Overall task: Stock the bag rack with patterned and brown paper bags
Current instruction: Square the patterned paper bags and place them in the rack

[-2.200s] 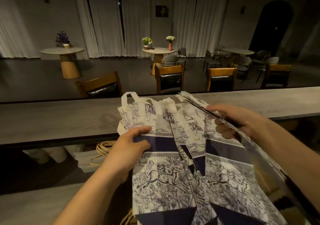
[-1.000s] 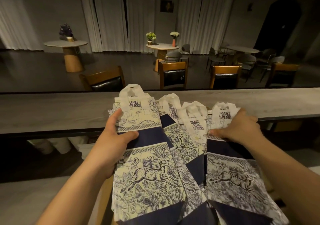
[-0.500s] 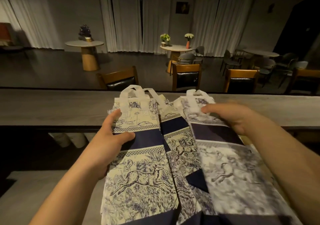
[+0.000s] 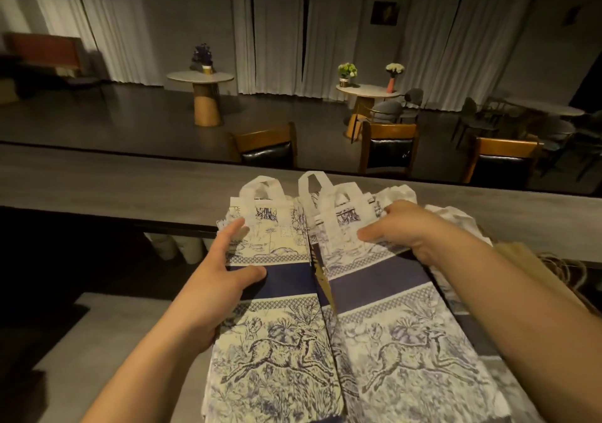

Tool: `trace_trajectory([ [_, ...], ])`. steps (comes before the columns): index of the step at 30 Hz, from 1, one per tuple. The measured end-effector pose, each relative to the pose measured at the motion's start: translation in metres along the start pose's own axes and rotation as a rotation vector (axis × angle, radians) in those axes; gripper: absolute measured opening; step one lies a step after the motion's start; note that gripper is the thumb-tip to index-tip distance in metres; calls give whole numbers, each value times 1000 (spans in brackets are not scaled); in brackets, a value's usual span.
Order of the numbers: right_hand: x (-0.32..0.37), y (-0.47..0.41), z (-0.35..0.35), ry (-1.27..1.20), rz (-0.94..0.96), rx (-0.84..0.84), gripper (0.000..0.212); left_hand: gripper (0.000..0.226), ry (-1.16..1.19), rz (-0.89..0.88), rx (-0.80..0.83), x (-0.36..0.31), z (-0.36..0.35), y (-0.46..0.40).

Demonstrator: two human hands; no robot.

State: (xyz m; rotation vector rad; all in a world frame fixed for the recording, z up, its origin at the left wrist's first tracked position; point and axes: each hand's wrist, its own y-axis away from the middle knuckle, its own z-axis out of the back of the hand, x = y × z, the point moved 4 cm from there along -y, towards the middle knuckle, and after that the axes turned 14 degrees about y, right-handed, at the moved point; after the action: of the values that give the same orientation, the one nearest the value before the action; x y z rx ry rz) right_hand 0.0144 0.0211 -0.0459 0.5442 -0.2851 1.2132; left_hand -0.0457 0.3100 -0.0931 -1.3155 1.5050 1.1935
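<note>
Several patterned paper bags with white handles, navy bands and blue deer prints lie fanned in front of me. My left hand [image 4: 224, 272] holds the left stack of patterned bags [image 4: 277, 334] at its left edge, thumb across the navy band and fingers on the print. My right hand [image 4: 404, 230] grips the right stack of patterned bags [image 4: 400, 351] near its handles, thumb on top. More patterned bags peek out under my right forearm. Brown paper bags [image 4: 534, 269] with twine handles show at the far right, partly hidden by my arm.
A long grey counter [image 4: 130, 188] runs across behind the bags, with pale cups [image 4: 176, 248] on a shelf below it. Wooden chairs [image 4: 267, 147] stand beyond the counter. Round tables with flowers [image 4: 368, 91] and white curtains fill the dim room.
The fanned bags have been drawn together into two neater stacks. My right hand moved inward to the handles, and my view turned left.
</note>
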Motion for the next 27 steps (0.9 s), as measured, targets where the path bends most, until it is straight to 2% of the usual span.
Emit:
trace_trajectory([
  [2, 4, 0, 1, 94, -11, -20, 30, 62, -18, -34, 5, -3, 9, -1],
  [5, 11, 5, -6, 385, -32, -96, 45, 50, -36, -49, 7, -4, 20, -3],
  [7, 16, 11, -12, 402, -31, -112, 43, 47, -49, -39, 20, -3, 25, -3],
  [10, 14, 12, -15, 256, -68, -85, 47, 47, -79, -9, 18, -3, 34, -2],
  [13, 11, 7, -14, 85, -102, 19, 47, 44, -53, 7, 11, -3, 46, -5],
  [16, 26, 16, -10, -182, -115, 98, 15, 40, -28, 33, -1, -3, 56, -6],
  [17, 32, 19, -9, -246, -110, 130, 11, 39, -20, 39, -6, -2, 60, -7],
  [23, 79, 37, -21, -458, -30, 312, 21, 38, -53, 3, -26, -5, 88, -9],
  [27, 122, 47, -69, -475, 13, 372, 21, 21, -8, -19, -35, -5, 102, -14],
])
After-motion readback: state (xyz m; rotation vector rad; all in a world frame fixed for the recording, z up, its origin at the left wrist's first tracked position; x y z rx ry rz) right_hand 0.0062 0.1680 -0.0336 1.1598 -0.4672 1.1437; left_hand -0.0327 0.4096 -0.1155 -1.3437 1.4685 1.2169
